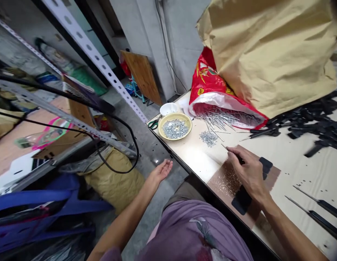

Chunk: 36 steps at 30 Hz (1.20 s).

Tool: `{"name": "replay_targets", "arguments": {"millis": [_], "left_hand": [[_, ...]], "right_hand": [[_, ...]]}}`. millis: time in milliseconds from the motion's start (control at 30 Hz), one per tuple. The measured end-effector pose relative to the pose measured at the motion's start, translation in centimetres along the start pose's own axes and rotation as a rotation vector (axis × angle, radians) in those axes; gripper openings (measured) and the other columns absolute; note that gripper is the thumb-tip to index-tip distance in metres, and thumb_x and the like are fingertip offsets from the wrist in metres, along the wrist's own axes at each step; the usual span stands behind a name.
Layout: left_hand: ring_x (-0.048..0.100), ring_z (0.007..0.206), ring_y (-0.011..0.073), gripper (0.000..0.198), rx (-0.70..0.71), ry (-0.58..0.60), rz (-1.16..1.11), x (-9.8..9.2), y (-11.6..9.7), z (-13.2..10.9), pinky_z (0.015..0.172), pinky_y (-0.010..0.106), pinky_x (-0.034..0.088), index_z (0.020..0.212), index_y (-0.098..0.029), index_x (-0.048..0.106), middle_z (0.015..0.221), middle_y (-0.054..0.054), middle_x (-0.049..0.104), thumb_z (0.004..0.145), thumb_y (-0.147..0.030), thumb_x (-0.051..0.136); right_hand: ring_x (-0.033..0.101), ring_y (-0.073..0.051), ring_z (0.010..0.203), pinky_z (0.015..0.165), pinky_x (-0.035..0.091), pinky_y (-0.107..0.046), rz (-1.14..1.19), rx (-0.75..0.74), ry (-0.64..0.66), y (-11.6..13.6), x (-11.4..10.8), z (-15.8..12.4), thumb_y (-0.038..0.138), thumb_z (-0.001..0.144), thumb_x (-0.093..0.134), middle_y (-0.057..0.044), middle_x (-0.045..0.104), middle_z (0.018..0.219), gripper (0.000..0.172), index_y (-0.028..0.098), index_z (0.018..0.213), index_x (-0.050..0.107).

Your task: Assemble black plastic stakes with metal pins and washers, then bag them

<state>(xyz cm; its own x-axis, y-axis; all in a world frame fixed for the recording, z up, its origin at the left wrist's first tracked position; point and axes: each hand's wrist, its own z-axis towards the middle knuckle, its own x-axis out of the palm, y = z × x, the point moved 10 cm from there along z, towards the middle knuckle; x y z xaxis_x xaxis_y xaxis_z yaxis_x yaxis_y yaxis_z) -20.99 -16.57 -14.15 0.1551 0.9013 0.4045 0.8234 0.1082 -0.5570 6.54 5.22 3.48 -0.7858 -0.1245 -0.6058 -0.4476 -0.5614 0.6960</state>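
Observation:
My left hand (pixel 161 171) hangs off the table's left edge, palm up, fingers loosely spread, holding nothing. My right hand (pixel 248 168) rests on the table (pixel 293 163) with its fingers closed on a thin metal rod (pixel 225 147) whose tip sticks out toward the far left. Under the hand lie flat black plastic pieces (pixel 265 165) on a brown patch. A small heap of screws (pixel 208 138) lies just beyond the rod's tip. A yellow bowl (pixel 175 127) full of small screws stands further left.
A red bag (pixel 212 90) spilling long metal rods lies behind, under a big tan paper sack (pixel 274 50). Black parts (pixel 312 123) pile at far right; two finished rods with black handles (pixel 317 206) lie near right. Scissors (pixel 153 124), a white bowl (pixel 168 108), metal shelving (pixel 62 116) at left.

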Motion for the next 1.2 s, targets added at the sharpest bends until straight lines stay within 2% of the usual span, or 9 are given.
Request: {"name": "replay_targets", "arguments": {"millis": [100,233,333,400,500,667,833,1000,1200], "left_hand": [[0.064,0.067,0.0142,0.011,-0.036,-0.009,0.030,0.4,0.3,1.8,0.071,0.032,0.056,0.067,-0.012,0.062,0.071,0.006,0.065,0.074,-0.005,0.066],[0.064,0.068,0.0150,0.011,-0.027,-0.035,0.061,0.6,-0.3,2.8,0.069,0.030,0.055,0.066,-0.014,0.063,0.070,0.006,0.065,0.069,-0.008,0.072],[0.062,0.064,0.0129,0.013,0.049,-0.028,0.130,0.6,-1.6,1.6,0.066,0.027,0.053,0.066,-0.014,0.064,0.067,0.004,0.064,0.065,-0.014,0.076],[0.059,0.058,0.0105,0.015,0.129,0.034,0.198,1.7,-2.5,-0.4,0.059,0.023,0.050,0.072,-0.013,0.066,0.065,0.002,0.063,0.064,-0.019,0.078],[0.057,0.057,0.0080,0.026,0.162,0.222,0.206,5.7,-2.3,-4.2,0.055,0.020,0.048,0.081,-0.012,0.067,0.066,0.001,0.062,0.063,-0.025,0.079],[0.058,0.061,0.0084,0.028,0.022,0.476,0.229,14.7,2.4,-8.4,0.065,0.023,0.050,0.079,-0.011,0.065,0.069,0.001,0.062,0.060,-0.025,0.081],[0.058,0.063,0.0089,0.027,0.059,0.666,0.289,22.1,6.4,-10.5,0.071,0.025,0.049,0.078,-0.011,0.066,0.070,0.002,0.064,0.063,-0.028,0.079],[0.059,0.065,0.0102,0.026,0.067,0.785,0.328,25.9,9.7,-12.2,0.071,0.026,0.049,0.076,-0.011,0.067,0.072,0.003,0.066,0.063,-0.030,0.078],[0.060,0.069,0.0096,0.025,0.047,0.829,0.350,27.3,12.0,-12.9,0.074,0.025,0.048,0.080,-0.011,0.067,0.076,0.002,0.066,0.067,-0.030,0.076]], "right_hand": [[0.066,-0.019,0.088,0.074,0.051,-0.032,-0.003,-0.012,0.023,0.3,0.4,-0.3,0.036,0.088,0.050,-0.004,0.070,0.099,0.027,0.022,0.103,0.067],[0.065,-0.019,0.092,0.080,0.050,-0.032,0.002,-0.049,-0.051,0.4,-0.6,-0.5,0.035,0.087,0.052,-0.004,0.069,0.101,0.024,0.022,0.101,0.067],[0.065,-0.019,0.092,0.080,0.050,-0.032,-0.002,-0.056,-0.060,0.6,-1.0,-0.5,0.033,0.087,0.053,-0.005,0.069,0.100,0.023,0.021,0.101,0.067],[0.065,-0.018,0.090,0.079,0.050,-0.032,0.013,-0.063,-0.005,1.2,-0.6,-0.5,0.032,0.088,0.052,-0.004,0.069,0.099,0.023,0.022,0.103,0.067],[0.064,-0.018,0.084,0.074,0.050,-0.030,0.058,-0.111,0.099,3.4,0.2,-0.7,0.030,0.088,0.052,-0.005,0.068,0.094,0.022,0.022,0.101,0.067],[0.059,-0.014,0.074,0.066,0.048,-0.025,0.032,-0.188,0.178,6.6,0.2,-1.2,0.025,0.092,0.045,-0.005,0.061,0.087,0.028,0.024,0.113,0.063],[0.057,-0.013,0.073,0.065,0.047,-0.023,-0.170,-0.158,0.145,5.1,-1.7,-1.4,0.024,0.094,0.042,-0.004,0.058,0.085,0.033,0.028,0.120,0.060],[0.057,-0.013,0.076,0.064,0.046,-0.022,-0.276,-0.081,0.067,2.6,-4.5,-1.7,0.022,0.093,0.042,-0.004,0.059,0.089,0.034,0.030,0.122,0.059],[0.056,-0.013,0.074,0.057,0.042,-0.020,-0.377,-0.013,0.015,1.2,-6.3,-2.0,0.025,0.094,0.043,-0.003,0.057,0.087,0.032,0.032,0.119,0.060]]}}
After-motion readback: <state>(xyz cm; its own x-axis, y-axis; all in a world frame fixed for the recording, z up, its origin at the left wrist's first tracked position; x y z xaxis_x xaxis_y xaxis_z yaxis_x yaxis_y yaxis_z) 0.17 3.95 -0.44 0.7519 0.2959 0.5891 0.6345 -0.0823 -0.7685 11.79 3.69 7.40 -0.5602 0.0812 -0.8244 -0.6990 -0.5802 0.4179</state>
